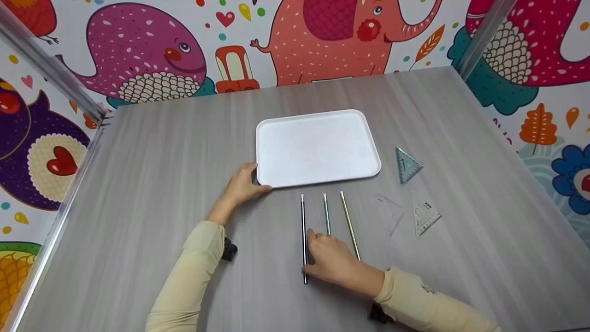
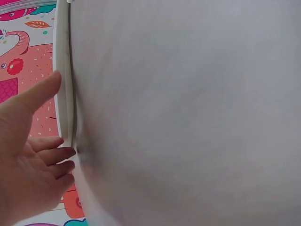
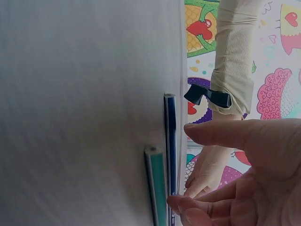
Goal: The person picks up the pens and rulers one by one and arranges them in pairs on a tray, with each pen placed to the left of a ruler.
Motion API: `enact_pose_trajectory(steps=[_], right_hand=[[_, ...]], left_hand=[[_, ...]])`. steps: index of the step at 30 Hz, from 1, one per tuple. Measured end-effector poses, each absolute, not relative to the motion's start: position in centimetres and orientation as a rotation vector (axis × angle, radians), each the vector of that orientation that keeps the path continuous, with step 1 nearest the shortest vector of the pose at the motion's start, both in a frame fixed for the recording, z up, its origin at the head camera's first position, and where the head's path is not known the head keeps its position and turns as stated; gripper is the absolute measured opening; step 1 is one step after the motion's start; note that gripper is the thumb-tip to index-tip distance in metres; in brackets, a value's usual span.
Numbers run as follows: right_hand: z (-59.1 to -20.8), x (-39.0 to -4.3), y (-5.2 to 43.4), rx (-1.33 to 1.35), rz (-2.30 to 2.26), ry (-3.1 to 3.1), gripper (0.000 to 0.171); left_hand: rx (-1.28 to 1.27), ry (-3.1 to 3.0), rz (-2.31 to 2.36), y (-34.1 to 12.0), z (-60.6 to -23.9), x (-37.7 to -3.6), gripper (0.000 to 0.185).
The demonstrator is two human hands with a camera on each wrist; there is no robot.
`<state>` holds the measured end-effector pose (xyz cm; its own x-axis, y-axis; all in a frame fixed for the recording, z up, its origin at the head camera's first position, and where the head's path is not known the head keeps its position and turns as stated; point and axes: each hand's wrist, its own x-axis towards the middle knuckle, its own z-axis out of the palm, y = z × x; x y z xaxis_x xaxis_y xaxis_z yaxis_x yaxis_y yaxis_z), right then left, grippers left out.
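A white rectangular tray lies on the table. My left hand rests at its near left corner, thumb along the near edge and fingers by the left side. In the left wrist view, the thumb is straight against the tray's edge. Three pencils lie side by side below the tray: a dark blue pencil, a green pencil and a gold pencil. My right hand reaches over the green one to the blue one, thumb and fingers spread along its side, and partly hides the green pencil.
To the right lie three set squares: a bluish one, a clear one and another clear one with dark marks. Walls with colourful animal drawings border the grey table at the back and sides.
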<state>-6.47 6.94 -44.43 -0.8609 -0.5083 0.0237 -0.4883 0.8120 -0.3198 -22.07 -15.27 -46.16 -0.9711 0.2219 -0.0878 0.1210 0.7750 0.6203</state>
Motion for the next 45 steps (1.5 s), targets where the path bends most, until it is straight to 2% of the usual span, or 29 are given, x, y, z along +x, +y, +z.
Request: enact_pose_trajectory(steps=[6,13,16,23,33,35,38,42,45], right_hand=[[-44.8,-6.1,6.5,-0.766,-0.478,2.894,0.059],[-44.6,-6.0,6.4,-0.772,-0.418,2.851,0.069],[-44.6,-6.1,6.6,-0.777,-0.447,2.818,0.065],[-44.7,-6.7,7.1,-0.781,-0.532,2.823,0.044],[-44.8,-6.7,7.0,-0.817,-0.498,2.881,0.046],[-44.8,-7.0,7.3,-0.826,-0.55,2.834,0.044],[-44.5,-7.9,8.1,-0.822,-0.71,2.694,0.032],[-43.8,-9.2,9.6,-0.729,-0.984,2.424,0.03],[-43.3,-10.0,10.6,-0.585,-1.173,2.16,0.04]], left_hand=[[0.284,2.812,0.98,-15.3,-46.2,-22.1,0.074],[0.287,2.815,0.98,-15.3,-46.2,-22.1,0.076],[0.297,2.824,0.981,-15.3,-46.2,-22.1,0.075],[0.33,2.835,0.988,-15.3,-46.2,-22.1,0.074],[0.348,2.831,1.012,-15.3,-46.3,-22.2,0.07],[0.344,2.83,1.005,-15.3,-46.3,-22.1,0.071],[0.347,2.83,0.994,-15.3,-46.2,-22.1,0.072],[0.363,2.843,0.999,-15.3,-46.2,-22.1,0.07],[0.354,2.844,1.003,-15.4,-46.2,-22.2,0.071]])
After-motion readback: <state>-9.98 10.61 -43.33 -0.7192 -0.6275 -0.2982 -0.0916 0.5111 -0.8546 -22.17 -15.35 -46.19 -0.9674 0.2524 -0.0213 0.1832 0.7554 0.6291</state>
